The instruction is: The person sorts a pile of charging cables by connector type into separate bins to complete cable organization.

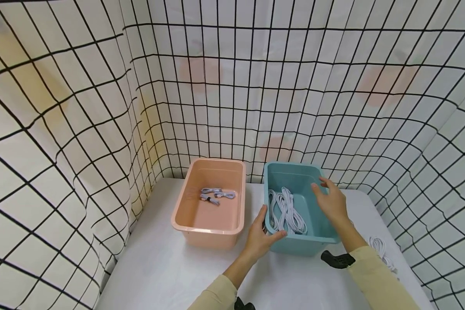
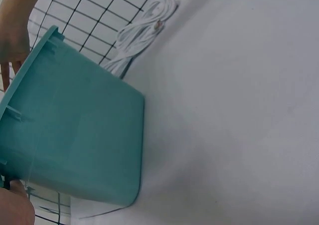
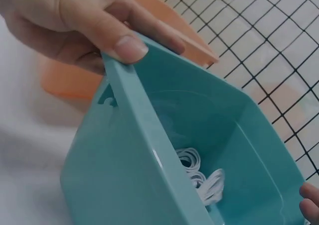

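A teal plastic bin (image 1: 302, 243) stands on the white table, with long white cables (image 1: 288, 213) bundled along its left side. My left hand (image 1: 257, 239) grips its near left corner; in the right wrist view the thumb (image 3: 130, 49) lies over the rim and the other fingers go round the outside. Over the right rim is my right hand (image 1: 333, 204), its fingers spread above the bin's inside and holding nothing. In the right wrist view only the right hand's fingertips (image 3: 310, 205) show, at the right edge.
Left of the teal bin stands a peach bin (image 1: 213, 232) holding several short tied cables (image 1: 217, 195). Another coiled white cable (image 1: 381, 252) lies on the table (image 1: 166, 275) by the right forearm. Black wire netting (image 1: 232, 94) over white sheeting encloses the back and sides.
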A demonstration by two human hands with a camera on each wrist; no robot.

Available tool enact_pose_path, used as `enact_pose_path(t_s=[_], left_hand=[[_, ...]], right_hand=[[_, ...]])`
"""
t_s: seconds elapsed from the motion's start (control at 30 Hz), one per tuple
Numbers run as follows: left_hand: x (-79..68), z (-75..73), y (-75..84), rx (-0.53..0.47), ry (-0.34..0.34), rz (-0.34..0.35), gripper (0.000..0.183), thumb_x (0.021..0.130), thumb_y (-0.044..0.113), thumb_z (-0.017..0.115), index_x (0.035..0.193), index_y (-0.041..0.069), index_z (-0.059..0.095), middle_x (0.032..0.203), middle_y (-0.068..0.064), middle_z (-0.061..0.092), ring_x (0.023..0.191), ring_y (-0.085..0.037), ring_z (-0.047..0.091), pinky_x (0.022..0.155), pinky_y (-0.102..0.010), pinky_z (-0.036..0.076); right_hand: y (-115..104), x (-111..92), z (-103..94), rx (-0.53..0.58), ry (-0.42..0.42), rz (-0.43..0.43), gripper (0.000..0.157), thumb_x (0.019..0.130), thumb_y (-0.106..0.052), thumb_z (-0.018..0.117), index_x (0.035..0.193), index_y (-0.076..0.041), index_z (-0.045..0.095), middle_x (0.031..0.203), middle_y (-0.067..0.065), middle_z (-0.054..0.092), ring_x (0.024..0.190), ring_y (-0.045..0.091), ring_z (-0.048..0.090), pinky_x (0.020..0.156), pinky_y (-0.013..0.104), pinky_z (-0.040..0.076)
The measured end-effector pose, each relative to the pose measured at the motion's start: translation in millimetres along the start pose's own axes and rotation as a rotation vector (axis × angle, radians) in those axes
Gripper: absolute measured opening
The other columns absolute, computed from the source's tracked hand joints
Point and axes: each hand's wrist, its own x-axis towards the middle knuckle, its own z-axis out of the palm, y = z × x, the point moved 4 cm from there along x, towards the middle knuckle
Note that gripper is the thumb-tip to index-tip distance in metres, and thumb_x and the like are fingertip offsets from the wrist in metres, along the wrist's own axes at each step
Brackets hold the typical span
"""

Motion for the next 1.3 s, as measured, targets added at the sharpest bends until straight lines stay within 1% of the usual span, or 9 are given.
enact_pose_path(t_s=[0.07, 0.17, 0.23, 0.43, 0.57, 0.8, 0.9, 1.1, 1.3], left_hand=[[-0.1, 0.1, 0.1, 0.004, 0.001, -0.004, 0.104, 0.086, 0.027, 0.088, 0.165, 0.008, 0.024, 0.169, -0.007, 0.023, 0.152, -0.021, 0.026, 0.116, -0.034, 0.033], [-0.4, 0.0, 0.8, -0.001, 0.004, -0.007, 0.104, 0.085, 0.026, 0.089, 0.165, 0.008, 0.024, 0.169, -0.006, 0.024, 0.152, -0.02, 0.026, 0.116, -0.034, 0.033], [-0.8, 0.0, 0.5, 0.001, 0.004, -0.012, 0.104, 0.085, 0.026, 0.089, 0.165, 0.008, 0.025, 0.169, -0.005, 0.024, 0.152, -0.019, 0.026, 0.116, -0.034, 0.033], [-1.6, 1.3, 0.3, 0.009, -0.003, -0.014, 0.103, 0.086, 0.027, 0.088, 0.165, 0.009, 0.024, 0.169, -0.007, 0.023, 0.152, -0.02, 0.026, 0.116, -0.035, 0.034], [-1.9, 1.5, 1.7, -0.001, -0.002, -0.014, 0.103, 0.086, 0.024, 0.088, 0.165, 0.007, 0.023, 0.169, -0.008, 0.023, 0.152, -0.021, 0.025, 0.116, -0.037, 0.033], [-1.5, 2.2, 1.9, -0.017, 0.004, -0.019, 0.103, 0.085, 0.025, 0.088, 0.165, 0.008, 0.024, 0.169, -0.005, 0.023, 0.152, -0.022, 0.025, 0.116, -0.045, 0.032], [-1.2, 1.9, 0.9, -0.009, 0.004, -0.022, 0.103, 0.086, 0.026, 0.088, 0.165, 0.009, 0.024, 0.169, -0.004, 0.023, 0.152, -0.022, 0.025, 0.116, -0.044, 0.033], [-1.5, 1.2, -0.9, -0.007, 0.011, -0.018, 0.103, 0.086, 0.027, 0.088, 0.165, 0.009, 0.024, 0.169, -0.003, 0.023, 0.152, -0.02, 0.025, 0.116, -0.042, 0.033], [-1.2, 2.1, -0.8, -0.001, 0.004, -0.011, 0.103, 0.086, 0.029, 0.088, 0.165, 0.009, 0.024, 0.169, -0.002, 0.023, 0.152, -0.018, 0.025, 0.116, -0.034, 0.032]], right_hand=[[2, -2, -2.0, 0.0, 0.021, -0.002, 0.065, 0.108, -0.05, 0.047, 0.153, -0.003, 0.045, 0.148, 0.027, 0.049, 0.133, 0.051, 0.045, 0.102, 0.067, 0.042], [2, -4, -3.9, 0.0, 0.023, -0.029, 0.061, 0.109, -0.047, 0.047, 0.148, 0.0, 0.051, 0.143, 0.027, 0.053, 0.125, 0.05, 0.052, 0.096, 0.064, 0.047], [3, -5, -5.0, 0.002, 0.018, -0.047, 0.059, 0.109, -0.045, 0.049, 0.146, 0.001, 0.053, 0.14, 0.027, 0.055, 0.122, 0.049, 0.055, 0.093, 0.063, 0.049], [4, -8, -8.4, -0.017, 0.02, -0.09, 0.052, 0.109, -0.039, 0.052, 0.142, 0.001, 0.057, 0.133, 0.027, 0.059, 0.113, 0.048, 0.061, 0.085, 0.058, 0.054], [5, -10, -12.1, -0.023, 0.035, -0.095, 0.049, 0.109, -0.036, 0.054, 0.14, 0.001, 0.059, 0.132, 0.027, 0.061, 0.11, 0.047, 0.063, 0.083, 0.057, 0.056], [19, -12, -19.4, -0.019, 0.027, -0.074, 0.048, 0.109, -0.036, 0.052, 0.141, 0.0, 0.058, 0.132, 0.026, 0.061, 0.112, 0.047, 0.063, 0.086, 0.058, 0.055], [26, -13, -21.6, -0.036, 0.038, -0.071, 0.047, 0.108, -0.034, 0.053, 0.14, 0.0, 0.059, 0.13, 0.027, 0.062, 0.11, 0.047, 0.063, 0.086, 0.06, 0.054], [36, -16, -26.0, -0.061, 0.051, -0.037, 0.045, 0.108, -0.032, 0.053, 0.139, 0.0, 0.06, 0.13, 0.027, 0.063, 0.11, 0.047, 0.065, 0.086, 0.06, 0.054], [47, -21, -35.1, -0.041, 0.061, -0.003, 0.045, 0.109, -0.032, 0.051, 0.138, 0.001, 0.06, 0.13, 0.027, 0.061, 0.111, 0.046, 0.064, 0.085, 0.058, 0.054]])
